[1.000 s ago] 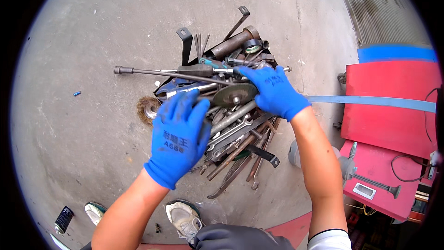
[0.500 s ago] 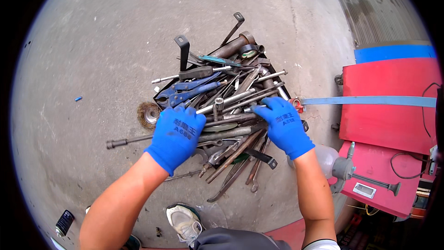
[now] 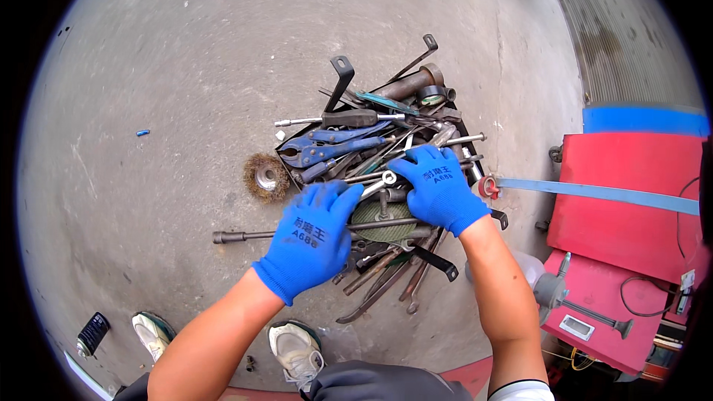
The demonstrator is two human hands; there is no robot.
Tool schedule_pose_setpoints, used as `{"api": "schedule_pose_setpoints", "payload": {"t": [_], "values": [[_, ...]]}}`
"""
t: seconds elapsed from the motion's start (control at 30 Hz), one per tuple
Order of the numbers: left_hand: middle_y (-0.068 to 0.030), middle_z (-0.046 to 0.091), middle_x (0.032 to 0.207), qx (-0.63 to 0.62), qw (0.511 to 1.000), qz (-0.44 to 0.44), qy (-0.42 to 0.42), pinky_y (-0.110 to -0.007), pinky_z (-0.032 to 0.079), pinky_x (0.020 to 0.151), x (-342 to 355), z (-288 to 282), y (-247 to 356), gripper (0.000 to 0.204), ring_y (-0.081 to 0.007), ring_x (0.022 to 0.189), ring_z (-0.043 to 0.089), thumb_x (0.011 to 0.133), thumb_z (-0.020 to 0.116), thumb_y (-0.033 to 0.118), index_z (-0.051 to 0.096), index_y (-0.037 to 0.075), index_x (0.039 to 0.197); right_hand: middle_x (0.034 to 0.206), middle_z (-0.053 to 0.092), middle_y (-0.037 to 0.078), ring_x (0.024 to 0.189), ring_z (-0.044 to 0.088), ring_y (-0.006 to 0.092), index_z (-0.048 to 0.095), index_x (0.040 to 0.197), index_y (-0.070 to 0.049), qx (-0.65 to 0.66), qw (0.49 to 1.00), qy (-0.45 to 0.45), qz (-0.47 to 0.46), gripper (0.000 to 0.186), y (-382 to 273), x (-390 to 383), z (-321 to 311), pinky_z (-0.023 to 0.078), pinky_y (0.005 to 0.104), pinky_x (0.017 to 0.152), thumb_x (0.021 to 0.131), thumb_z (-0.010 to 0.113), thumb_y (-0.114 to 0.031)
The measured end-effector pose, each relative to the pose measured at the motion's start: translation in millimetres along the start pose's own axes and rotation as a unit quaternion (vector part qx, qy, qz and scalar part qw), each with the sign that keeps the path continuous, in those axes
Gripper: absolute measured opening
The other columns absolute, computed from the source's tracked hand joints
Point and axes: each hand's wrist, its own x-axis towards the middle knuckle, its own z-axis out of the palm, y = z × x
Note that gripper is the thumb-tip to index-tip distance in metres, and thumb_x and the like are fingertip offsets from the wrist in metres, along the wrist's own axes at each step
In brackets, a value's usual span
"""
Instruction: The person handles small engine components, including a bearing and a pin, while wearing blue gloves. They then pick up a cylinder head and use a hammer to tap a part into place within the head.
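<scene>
The pile of hand tools point(image 3: 379, 178) lies heaped on the concrete floor point(image 3: 163, 89), unsorted as far as can be seen. The left hand point(image 3: 312, 234), fingers spread, presses flat on the pile's near-left edge over a long socket bar point(image 3: 245, 236). The right hand point(image 3: 440, 187) rests open-fingered mid-pile beside a combination wrench point(image 3: 379, 183). Only a wire cup brush point(image 3: 266, 176) sits apart, left of the heap; sorting looks barely started.

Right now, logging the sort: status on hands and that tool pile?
Left hand flat on long socket wrench. Right hand pressing on tool pile. Wire cup brush lies alongside.
</scene>
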Motion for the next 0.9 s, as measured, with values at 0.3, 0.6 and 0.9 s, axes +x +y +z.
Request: {"api": "schedule_pose_setpoints", "payload": {"t": [0.3, 0.6, 0.9], "values": [[-0.0191, 0.059, 0.128, 0.039, 0.995, -0.021, -0.087, -0.045, 0.049, 0.093, 10, 7, 1, 0.077, -0.0363, 0.108, 0.057, 0.072, 0.078, 0.035, 0.050, 0.003, 0.137, 0.121, 0.065, 0.011, 0.109, 0.059, 0.0313, 0.062, 0.126, -0.010, 0.090, 0.994, 0.027, 0.058, 0.054, -28, -66, -20, 0.042, 0.0434, 0.091, 0.073, 0.055, -0.003], [-0.0140, 0.060, 0.128, 0.112, 0.987, -0.008, -0.115, -0.042, 0.050, 0.081, 10, 22, 25, 0.084, -0.0307, 0.100, 0.060, 0.069, 0.082, 0.034, 0.047, 0.007, 0.140, 0.123, 0.064, 0.014, 0.118, 0.057, 0.0333, 0.064, 0.118, -0.007, 0.002, 0.992, 0.128, 0.013, 0.043, 28, -31, -15, 0.041, 0.0498, 0.104, 0.075, 0.059, -0.004], [-0.0186, 0.052, 0.141, 0.102, 0.992, -0.020, -0.071, -0.048, 0.042, 0.096, 0, 43, 21, 0.087, -0.0361, 0.117, 0.053, 0.073, 0.078, 0.041, 0.043, 0.005, 0.144, 0.107, 0.066, 0.008, 0.102, 0.056, 0.0319, 0.067, 0.115, -0.013, -0.097, 0.984, -0.141, 0.042, 0.042, 14, -2, -19, 0.043, 0.0445, 0.092, 0.073, 0.064, -0.013]]}}
